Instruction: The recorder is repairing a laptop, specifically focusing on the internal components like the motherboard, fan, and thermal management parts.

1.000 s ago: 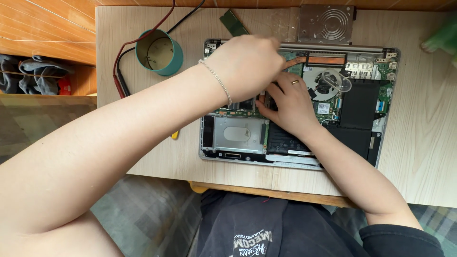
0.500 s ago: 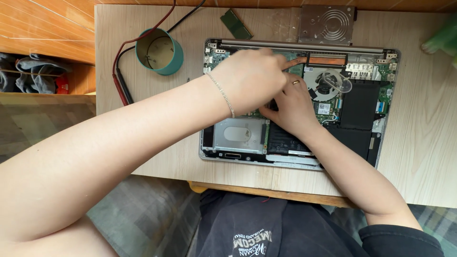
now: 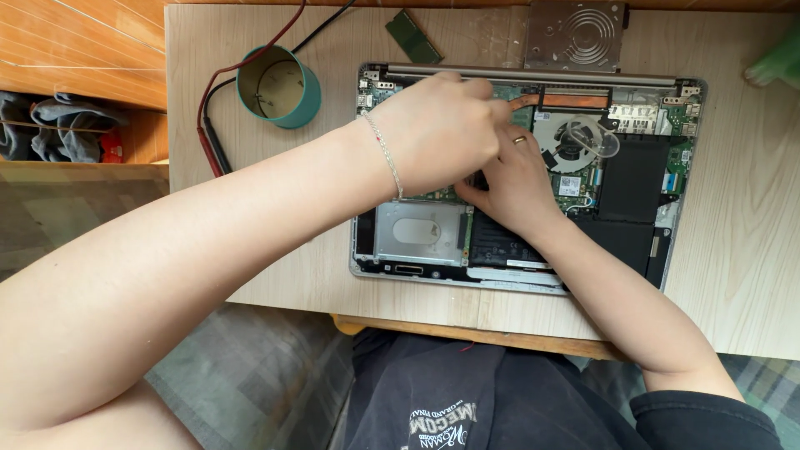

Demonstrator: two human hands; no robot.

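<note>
An opened laptop (image 3: 533, 282) lies bottom-up on the wooden table (image 3: 750, 250), its green board, fan (image 3: 575, 142), copper heat pipe (image 3: 575, 101), black battery (image 3: 633, 179) and silver drive (image 3: 417, 233) exposed. My left hand (image 3: 437, 133), a thin bracelet on its wrist, hovers over the board's middle with its fingers curled together; whatever is under them is hidden. My right hand (image 3: 512, 187), wearing a ring, rests on the board just below it. Its fingertips are tucked beneath my left hand.
A teal round tin (image 3: 279, 87) stands at the back left, with red and black probe leads (image 3: 212, 142) beside it. A green memory stick (image 3: 412, 37) and a grey metal plate (image 3: 575, 33) lie behind the laptop. Folded cloths (image 3: 58, 133) sit left of the table.
My left hand has slid slightly down and right across the board, covering more of my right hand. My right hand has barely shifted.
</note>
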